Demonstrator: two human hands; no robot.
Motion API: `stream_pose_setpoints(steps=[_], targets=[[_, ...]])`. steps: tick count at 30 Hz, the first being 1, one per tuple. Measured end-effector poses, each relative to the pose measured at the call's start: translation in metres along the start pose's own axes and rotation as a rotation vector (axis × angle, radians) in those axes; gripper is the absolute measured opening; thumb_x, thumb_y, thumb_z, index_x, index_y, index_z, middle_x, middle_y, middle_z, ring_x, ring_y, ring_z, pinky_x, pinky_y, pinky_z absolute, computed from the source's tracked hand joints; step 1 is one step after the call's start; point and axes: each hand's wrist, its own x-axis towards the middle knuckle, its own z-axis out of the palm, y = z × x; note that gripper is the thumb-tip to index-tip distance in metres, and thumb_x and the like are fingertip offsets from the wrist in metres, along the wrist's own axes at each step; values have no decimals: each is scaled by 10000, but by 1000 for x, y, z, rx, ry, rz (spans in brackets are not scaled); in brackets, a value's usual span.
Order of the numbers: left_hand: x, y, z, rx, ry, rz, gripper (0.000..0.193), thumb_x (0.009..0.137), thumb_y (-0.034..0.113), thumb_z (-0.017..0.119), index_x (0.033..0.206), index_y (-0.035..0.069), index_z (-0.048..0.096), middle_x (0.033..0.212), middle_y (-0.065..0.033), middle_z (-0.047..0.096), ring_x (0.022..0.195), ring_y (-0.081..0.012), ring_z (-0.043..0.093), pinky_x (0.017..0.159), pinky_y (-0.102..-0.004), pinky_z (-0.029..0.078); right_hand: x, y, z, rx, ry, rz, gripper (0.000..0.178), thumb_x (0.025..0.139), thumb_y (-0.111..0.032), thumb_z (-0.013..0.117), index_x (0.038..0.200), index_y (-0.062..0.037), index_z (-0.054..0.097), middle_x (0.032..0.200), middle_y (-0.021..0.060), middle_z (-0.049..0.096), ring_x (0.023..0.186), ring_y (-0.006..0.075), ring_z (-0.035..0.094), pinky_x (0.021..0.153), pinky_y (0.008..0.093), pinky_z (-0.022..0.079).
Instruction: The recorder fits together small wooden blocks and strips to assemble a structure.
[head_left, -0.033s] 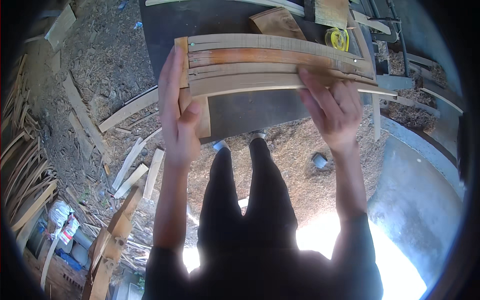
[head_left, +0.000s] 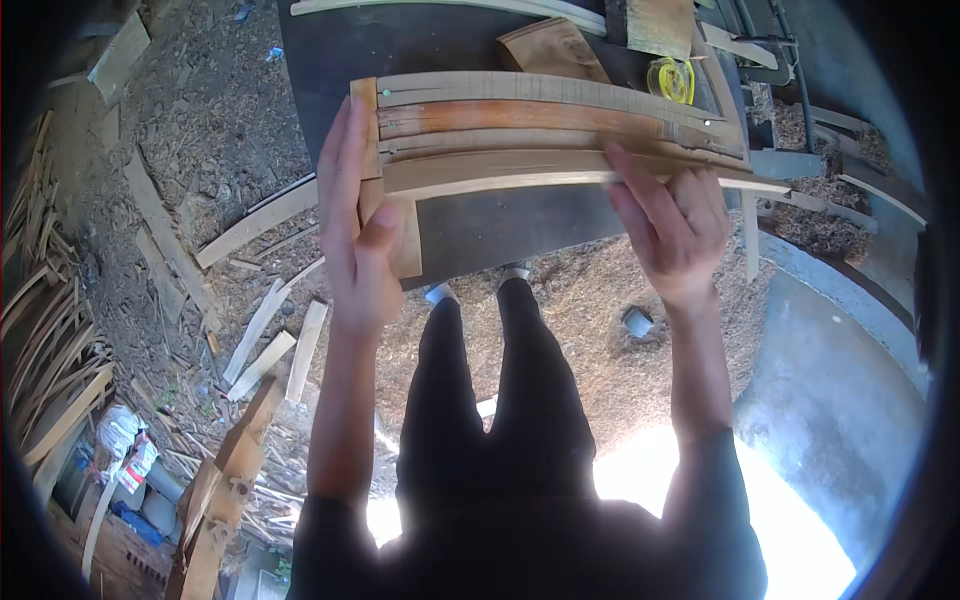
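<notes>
Several wooden slats lie side by side above a dark tabletop, their left ends at a short wooden end block [head_left: 368, 130]. Among them runs a reddish-brown slat [head_left: 500, 117], with a pale slat [head_left: 530, 86] on its far side. My left hand [head_left: 355, 230] lies along the outer left side of the end block, fingers stretched and thumb apart. At the near edge is a loose-looking light slat [head_left: 490, 176], its right end sticking out past the others. My right hand [head_left: 675, 230] grips this slat toward its right end, index finger along its top.
The dark table [head_left: 480, 228] carries a yellow tape measure [head_left: 675, 80] and wood blocks [head_left: 555, 50] at the back. Metal clamps [head_left: 785, 45] stand at the far right. Offcuts [head_left: 265, 365] and piled strips [head_left: 45, 350] litter the left floor; a grey wall [head_left: 830, 350] rises right.
The near light slat has tilted slightly and shows more of its broad face. My right hand has shifted a little to the right with it; my left hand has hardly moved.
</notes>
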Motion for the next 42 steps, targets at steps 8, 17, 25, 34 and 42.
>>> stream_pose_setpoints(steps=[8, 17, 25, 34, 42], targets=[[4, 43, 12, -300, 67, -334, 879, 1009, 615, 336, 1663, 29, 329, 1690, -171, 356, 1579, -302, 313, 1283, -458, 233, 95, 37, -15, -180, 98, -40, 308, 891, -228, 859, 1158, -86, 801, 798, 51, 633, 689, 161, 581, 585, 357, 471], [-1, 29, 22, -411, 177, -346, 827, 1051, 590, 243, 1656, 33, 331, 1659, -205, 399, 1554, -318, 365, 1277, -460, 256, 197, 62, 90, -331, -373, -32, 164, 934, -181, 696, 969, -34, 759, 904, 204, 734, 878, 383, 730, 844, 453, 593], [-27, 3, -7, -254, 151, -130, 1348, 806, 977, 491, 1680, 19, 122, 1640, -269, 354, 1516, -386, 390, 1263, -537, 257, 58, 7, -9, 20, -58, 86, 412, 878, -319, 884, 1216, -99, 801, 769, 41, 601, 658, 157, 531, 588, 339, 452], [-2, -31, -56, 214, -459, -69, 1926, 276, 533, 1080, 1676, 89, -166, 1755, -267, 60, 1615, -457, 147, 1320, -569, 230, -85, 2, -16, -67, -92, 933, 935, 799, -641, 872, 1429, 12, 647, 1060, 130, 736, 839, 210, 661, 748, 387, 540], [31, -45, -60, 267, -621, -3, 1816, 282, 375, 1082, 1684, 57, -28, 1670, -261, 263, 1534, -444, 352, 1292, -530, 314, -81, 13, 24, -12, -56, 1005, 605, 856, -524, 867, 1037, 27, 697, 773, 110, 562, 699, 251, 537, 661, 407, 468]])
